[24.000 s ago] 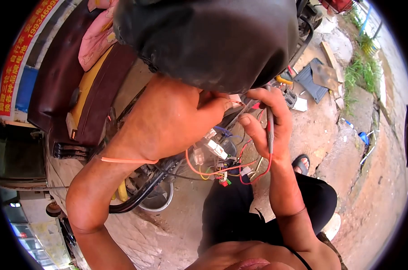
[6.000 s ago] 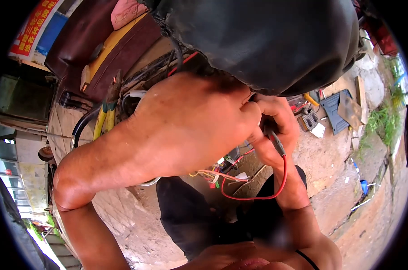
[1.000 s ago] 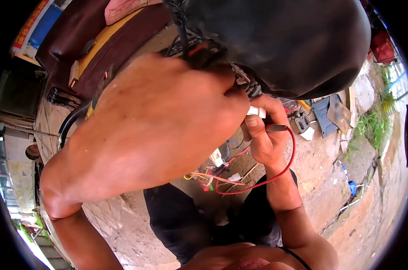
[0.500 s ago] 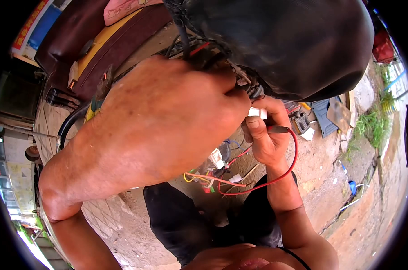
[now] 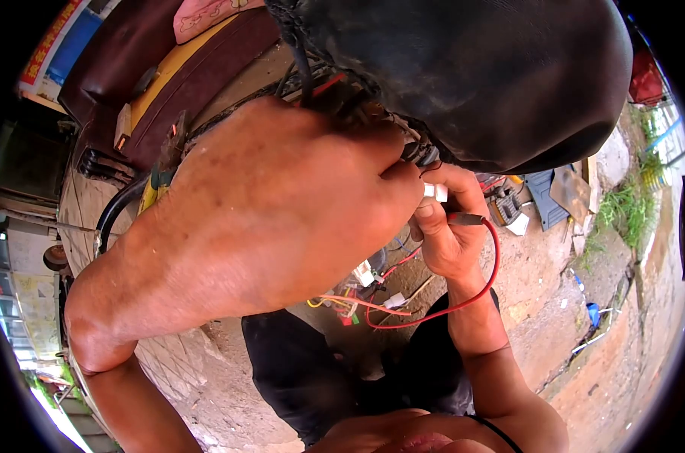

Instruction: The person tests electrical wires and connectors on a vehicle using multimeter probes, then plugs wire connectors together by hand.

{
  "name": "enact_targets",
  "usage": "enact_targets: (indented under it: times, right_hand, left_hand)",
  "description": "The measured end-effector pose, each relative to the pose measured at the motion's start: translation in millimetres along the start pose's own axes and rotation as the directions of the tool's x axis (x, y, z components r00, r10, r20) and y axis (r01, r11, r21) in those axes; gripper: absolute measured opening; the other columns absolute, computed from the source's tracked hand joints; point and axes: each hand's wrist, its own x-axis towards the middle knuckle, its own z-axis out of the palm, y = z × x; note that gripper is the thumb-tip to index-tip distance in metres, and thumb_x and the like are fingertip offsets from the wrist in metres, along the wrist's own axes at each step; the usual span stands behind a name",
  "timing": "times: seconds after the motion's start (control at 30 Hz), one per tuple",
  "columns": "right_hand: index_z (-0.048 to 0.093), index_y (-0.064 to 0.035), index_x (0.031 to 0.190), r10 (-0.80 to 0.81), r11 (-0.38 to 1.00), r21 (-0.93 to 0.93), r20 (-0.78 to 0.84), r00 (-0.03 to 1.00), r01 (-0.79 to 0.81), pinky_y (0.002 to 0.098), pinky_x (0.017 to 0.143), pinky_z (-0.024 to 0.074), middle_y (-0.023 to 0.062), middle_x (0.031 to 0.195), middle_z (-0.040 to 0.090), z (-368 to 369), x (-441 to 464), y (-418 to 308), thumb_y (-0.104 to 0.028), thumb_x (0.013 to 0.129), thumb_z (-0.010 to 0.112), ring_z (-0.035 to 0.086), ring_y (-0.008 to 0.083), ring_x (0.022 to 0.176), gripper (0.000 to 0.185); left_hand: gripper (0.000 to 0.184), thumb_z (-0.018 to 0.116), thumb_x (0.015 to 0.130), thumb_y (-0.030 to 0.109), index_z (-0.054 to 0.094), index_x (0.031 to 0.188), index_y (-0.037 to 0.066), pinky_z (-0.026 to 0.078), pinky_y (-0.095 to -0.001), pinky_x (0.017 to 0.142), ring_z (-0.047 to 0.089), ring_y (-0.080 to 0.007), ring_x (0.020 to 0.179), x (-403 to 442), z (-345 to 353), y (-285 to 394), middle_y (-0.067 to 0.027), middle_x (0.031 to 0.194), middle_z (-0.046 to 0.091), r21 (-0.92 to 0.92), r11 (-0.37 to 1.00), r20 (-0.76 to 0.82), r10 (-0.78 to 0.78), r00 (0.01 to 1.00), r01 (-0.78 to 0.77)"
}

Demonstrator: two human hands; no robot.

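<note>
Right hand (image 5: 452, 226): thumb and forefinger pinched on small, smooth, boxy white plastic connector (image 5: 435, 192), located below glossy, rounded black leather-like cover (image 5: 501, 83). Slim dark probe handle (image 5: 465, 218) lies across same hand; glossy red insulated lead (image 5: 496, 264) curves from its end. Left hand (image 5: 282, 189): knuckles beside connector, fingertips hidden, grip cannot be told. Below hands: tangle of thin coloured plastic-coated wires (image 5: 350, 300). Pliers with yellow-green handles (image 5: 158, 185) beyond left forearm. Ground (image 5: 539, 279): rough, cracked.

Two hands (image 5: 274, 204), one dark probe (image 5: 465, 219), one maroon sofa (image 5: 120, 72)
</note>
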Motion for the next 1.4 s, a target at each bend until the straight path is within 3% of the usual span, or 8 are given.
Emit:
enact_targets:
  times: [0.27, 0.63, 1.4]
  right_hand:
    - [0.067, -0.0027, 0.111, -0.079, 0.997, -0.007, -0.006, 0.997, 0.079, 0.0264, 0.071, 0.0467, 0.0056, 0.099, 0.066, 2, 2, -1, -0.015, 0.091, 0.075, 0.059, 0.0121, 0.081, 0.024]
    - [0.066, -0.0028, 0.112, -0.016, 1.000, 0.006, -0.004, 1.000, 0.016, 0.0271, 0.074, 0.0471, 0.0057, 0.099, 0.066, 1, 0, 0, -0.013, 0.092, 0.074, 0.058, 0.0128, 0.083, 0.024]
    - [0.067, -0.0027, 0.108, -0.024, 1.000, 0.005, -0.005, 1.000, 0.024, 0.0255, 0.068, 0.0463, 0.0038, 0.094, 0.065, 2, 2, -1, -0.016, 0.092, 0.075, 0.057, 0.0105, 0.078, 0.022]
  left_hand:
    - [0.016, 0.066, 0.067, 0.009, 0.058, 0.080, 0.003, 0.051, -0.0404, 0.064, 0.063, -0.0311, 0.075, 3, 1, 0, -0.0078, 0.080, 0.060, -0.016, 0.999, 0.007, 0.034, 0.999, -0.034]
    - [0.026, 0.068, 0.063, 0.005, 0.066, 0.089, 0.003, 0.053, -0.0399, 0.067, 0.066, -0.0326, 0.080, 0, -6, -8, -0.0088, 0.086, 0.066, -0.019, 1.000, 0.035, 0.000, 0.999, 0.001]
    - [0.018, 0.070, 0.069, -0.002, 0.064, 0.086, 0.002, 0.050, -0.0399, 0.060, 0.065, -0.0322, 0.072, 0, -4, -2, -0.0098, 0.079, 0.064, -0.021, 0.999, -0.001, -0.040, 0.999, 0.040]
